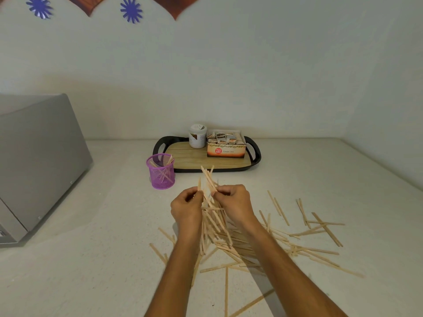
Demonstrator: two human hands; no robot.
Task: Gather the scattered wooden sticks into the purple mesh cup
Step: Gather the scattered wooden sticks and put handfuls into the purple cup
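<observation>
While both hands (pixel 211 202) pinched a bundle of wooden sticks (pixel 208 177), the purple mesh cup (pixel 161 171) stood up-left, nearer the left

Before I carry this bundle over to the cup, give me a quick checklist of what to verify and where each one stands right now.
1. Both hands on the bundle: left hand and right hand pinch the bundle of sticks. Ok.
2. Bundle squared up: ends splay at different angles. Not ok.
3. Purple mesh cup upright: ok.
4. Room in the cup: a few sticks inside, space left. Ok.
5. Path to the cup: bare counter between hands and cup. Ok.
6. All sticks collected: many scattered sticks lie on the counter. Not ok.
</observation>
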